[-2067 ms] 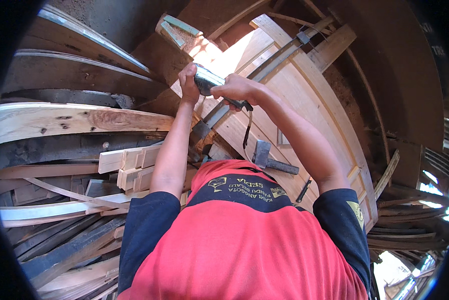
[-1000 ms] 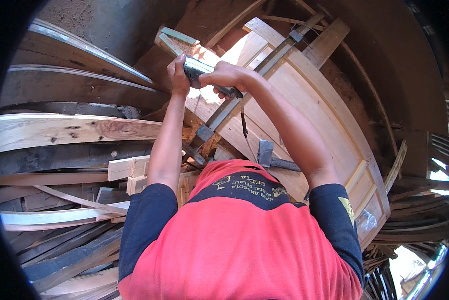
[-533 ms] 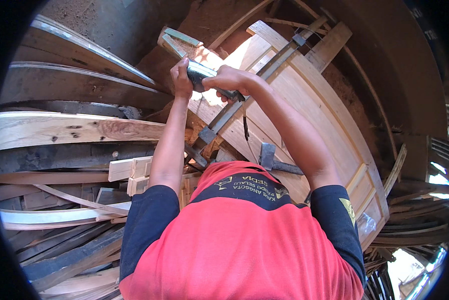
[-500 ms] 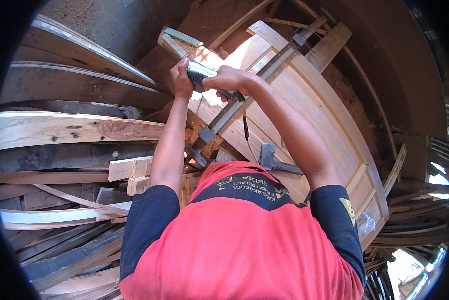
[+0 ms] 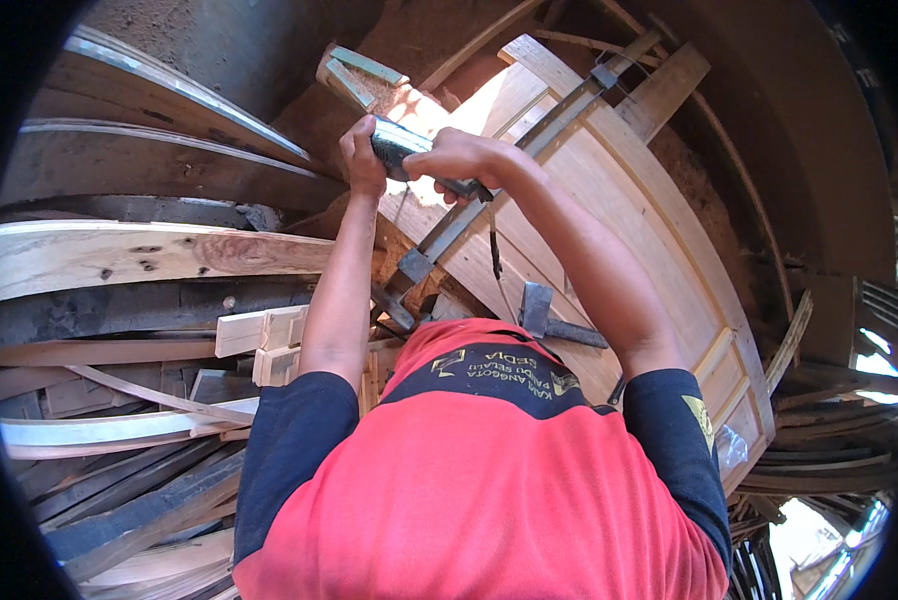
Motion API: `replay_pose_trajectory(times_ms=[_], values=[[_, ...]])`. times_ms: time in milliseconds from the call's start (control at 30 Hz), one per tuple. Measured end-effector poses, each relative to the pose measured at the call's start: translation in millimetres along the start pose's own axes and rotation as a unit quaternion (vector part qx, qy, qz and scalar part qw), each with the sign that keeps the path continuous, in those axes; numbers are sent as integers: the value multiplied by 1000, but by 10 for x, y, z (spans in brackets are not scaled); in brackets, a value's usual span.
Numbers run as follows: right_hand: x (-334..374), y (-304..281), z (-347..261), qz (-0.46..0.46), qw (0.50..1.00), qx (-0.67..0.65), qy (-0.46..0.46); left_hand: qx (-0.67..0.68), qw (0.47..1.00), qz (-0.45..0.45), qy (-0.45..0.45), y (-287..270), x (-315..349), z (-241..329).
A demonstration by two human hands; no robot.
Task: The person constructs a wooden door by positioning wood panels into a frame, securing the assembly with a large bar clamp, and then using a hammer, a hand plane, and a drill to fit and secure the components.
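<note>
Both hands grip a corded power tool [image 5: 399, 145] with a black and silver body; its exact kind is hard to make out. My left hand [image 5: 362, 158] is closed around its far left end. Closer to the cord end, my right hand [image 5: 457, 160] wraps the tool's handle. A dark cord [image 5: 495, 250] hangs from that end. Beneath the tool lies a pale wooden panel door [image 5: 619, 200], brightly sunlit near my hands. A long metal bar clamp [image 5: 454, 225] crosses the door. The tool's underside is hidden.
A hammer [image 5: 535, 308] rests on the door close to my body. Several long boards [image 5: 159, 255] are stacked at the left, with short wooden blocks [image 5: 254, 332] beside my left forearm. A pale green-edged wood piece [image 5: 369, 65] stands beyond my hands. Scrap strips [image 5: 819, 460] lie at right.
Almost nothing differs. The view has shifted slightly, while both hands keep their hold on the power tool in nearly the same place.
</note>
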State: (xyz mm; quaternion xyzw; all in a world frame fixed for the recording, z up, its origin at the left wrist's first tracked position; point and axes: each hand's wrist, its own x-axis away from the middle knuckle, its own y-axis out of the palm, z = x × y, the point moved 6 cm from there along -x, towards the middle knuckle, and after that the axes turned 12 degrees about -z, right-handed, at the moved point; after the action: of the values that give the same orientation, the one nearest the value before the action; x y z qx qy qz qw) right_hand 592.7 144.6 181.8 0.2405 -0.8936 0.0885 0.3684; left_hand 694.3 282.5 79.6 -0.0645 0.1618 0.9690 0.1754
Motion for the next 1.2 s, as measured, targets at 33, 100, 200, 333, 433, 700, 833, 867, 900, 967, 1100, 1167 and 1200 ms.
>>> replay_pose_trajectory(times_ms=[33, 100, 200, 333, 433, 700, 833, 867, 900, 967, 1100, 1167, 1200], values=[[-7, 13, -27, -2, 1000, -1, 0, 5, 1000, 4, -3, -45, -3, -25], [-28, 43, -38, -9, 1000, 4, 11, 18, 1000, -6, -10, -96, -8, -62], [-54, 62, -64, -17, 999, 28, 4, 29, 999, -5, -19, -121, 5, -121], [-48, 77, -61, -13, 1000, 11, 7, 25, 1000, -8, -14, -134, 12, -132], [-104, 24, -40, -24, 999, 31, 9, 27, 999, -18, -13, -101, 20, -139], [-235, 40, 140, -28, 999, 23, 14, -12, 1000, -9, -5, -126, 111, -228], [-312, 36, 206, -38, 999, 28, 22, -27, 999, -20, -10, -164, 122, -304], [-349, 40, 229, -37, 999, 27, 22, -25, 999, -18, -10, -174, 143, -320], [-413, 46, 298, -35, 999, 20, 29, -25, 999, -20, -10, -181, 182, -353], [-483, 72, 406, -36, 999, 8, 9, -27, 999, -30, -21, -178, 224, -460], [-521, 10, 460, -24, 999, 31, 19, -18, 999, -39, -31, -155, 255, -552], [-529, -68, 544, -18, 1000, 6, 9, -43, 998, -46, -7, -27, 211, -467], [-486, -62, 471, -16, 1000, 12, 1, -36, 999, -36, -1, -78, 208, -450]])
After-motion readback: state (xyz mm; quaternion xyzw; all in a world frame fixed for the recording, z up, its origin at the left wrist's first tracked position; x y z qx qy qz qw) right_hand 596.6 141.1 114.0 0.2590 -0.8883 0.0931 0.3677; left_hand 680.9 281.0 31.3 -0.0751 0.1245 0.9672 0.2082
